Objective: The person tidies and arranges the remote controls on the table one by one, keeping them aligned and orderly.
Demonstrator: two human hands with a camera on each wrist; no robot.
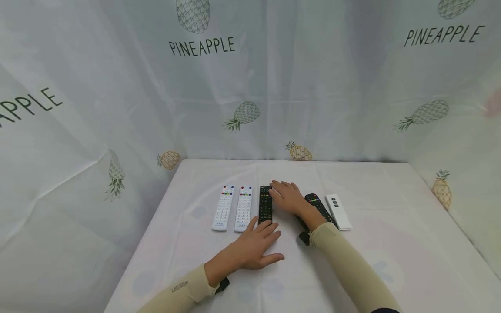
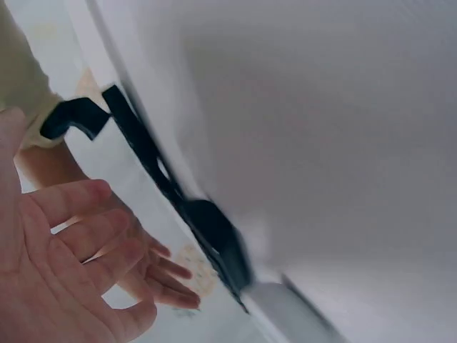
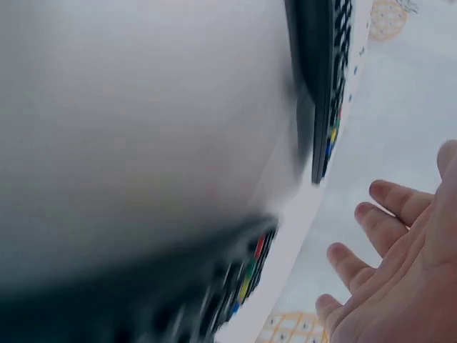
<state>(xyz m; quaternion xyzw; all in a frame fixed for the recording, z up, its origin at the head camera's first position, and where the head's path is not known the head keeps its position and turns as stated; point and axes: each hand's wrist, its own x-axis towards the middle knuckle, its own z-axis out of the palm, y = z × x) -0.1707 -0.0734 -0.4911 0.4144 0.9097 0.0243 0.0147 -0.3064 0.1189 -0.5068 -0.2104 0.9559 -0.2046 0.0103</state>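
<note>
A black remote control (image 1: pixel 265 206) with rows of buttons lies lengthwise on the white table. My left hand (image 1: pixel 256 248) is at its near end, fingers spread and palm down. My right hand (image 1: pixel 288 198) hovers by its far end, fingertips overlapping its top right corner in the head view. In the right wrist view, the fingers (image 3: pixel 382 229) are loosely extended with nothing in them. The left wrist view shows that palm (image 2: pixel 64 271) above the tabletop, also holding nothing. Another black remote (image 1: pixel 315 201) lies right of my right hand, partly hidden by the wrist.
Two white remotes, one outer (image 1: pixel 224 208) and one inner (image 1: pixel 243 208), lie side by side on the left. A slimmer white remote (image 1: pixel 339 212) with a few dark buttons lies on the right. Behind the table (image 1: pixel 375 243) hangs a pineapple-print curtain (image 1: pixel 313 87).
</note>
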